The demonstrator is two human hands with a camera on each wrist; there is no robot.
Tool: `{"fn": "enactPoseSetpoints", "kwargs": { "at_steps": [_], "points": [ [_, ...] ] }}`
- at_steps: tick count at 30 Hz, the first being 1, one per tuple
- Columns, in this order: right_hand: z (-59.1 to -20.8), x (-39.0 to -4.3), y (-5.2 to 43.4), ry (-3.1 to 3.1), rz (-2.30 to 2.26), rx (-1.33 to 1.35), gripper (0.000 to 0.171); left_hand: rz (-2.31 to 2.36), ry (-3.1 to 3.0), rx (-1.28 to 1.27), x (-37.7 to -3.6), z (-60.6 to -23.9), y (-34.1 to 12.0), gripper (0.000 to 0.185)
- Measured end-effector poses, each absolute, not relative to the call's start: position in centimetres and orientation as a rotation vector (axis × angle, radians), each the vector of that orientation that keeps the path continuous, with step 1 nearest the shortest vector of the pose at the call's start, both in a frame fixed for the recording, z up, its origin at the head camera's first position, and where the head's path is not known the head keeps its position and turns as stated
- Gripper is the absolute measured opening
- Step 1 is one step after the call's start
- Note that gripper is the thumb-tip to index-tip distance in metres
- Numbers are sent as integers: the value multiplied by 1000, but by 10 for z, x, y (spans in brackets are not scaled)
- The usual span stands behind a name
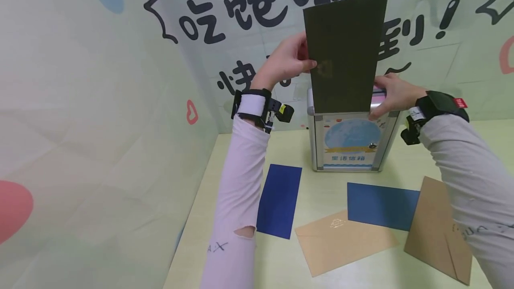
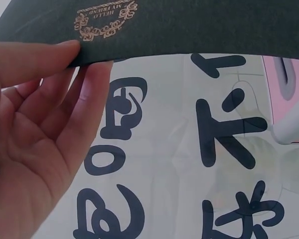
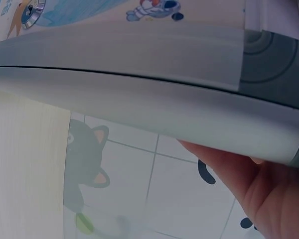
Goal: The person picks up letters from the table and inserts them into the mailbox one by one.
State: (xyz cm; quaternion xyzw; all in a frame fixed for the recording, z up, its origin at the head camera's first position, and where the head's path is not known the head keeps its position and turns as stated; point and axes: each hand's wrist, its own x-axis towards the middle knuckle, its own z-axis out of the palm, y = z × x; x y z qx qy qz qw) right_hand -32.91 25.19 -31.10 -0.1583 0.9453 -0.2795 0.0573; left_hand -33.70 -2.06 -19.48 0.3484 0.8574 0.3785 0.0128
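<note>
With thumb and fingers, my left hand (image 1: 284, 62) pinches the left edge of a tall dark green-black envelope (image 1: 346, 52), held above a silver-framed letter box (image 1: 349, 164). Gold print reading "HELLO MY FRIEND" shows on the dark envelope (image 2: 189, 30) in the left wrist view. Its lower edge overlaps the box's top in the head view; whether it touches the slot cannot be told. My right hand (image 1: 395, 92) grips the box's upper right corner, thumb at the front. In the right wrist view, the box's edge (image 3: 139, 109) hides most of that hand (image 3: 269, 199).
On the table before the box lie a dark blue envelope (image 1: 279, 200), a lighter blue envelope (image 1: 379, 205), a tan envelope (image 1: 341, 244) and a brown envelope (image 1: 435, 231). The last three lie close together. A printed sheet (image 1: 180, 70) covers the walls behind and at left.
</note>
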Motion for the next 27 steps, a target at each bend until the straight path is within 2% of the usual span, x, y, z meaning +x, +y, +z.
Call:
{"fn": "enactPoseSetpoints", "kwargs": {
  "at_steps": [17, 27],
  "points": [
    [-311, -328, 252, 2827, -930, -477, 84, 1207, 2721, 1042, -353, -182, -8, 24],
    [-312, -330, 254, 2831, -928, -470, 88, 1246, 2726, 1006, -364, -183, -1, 23]
  ]
}}
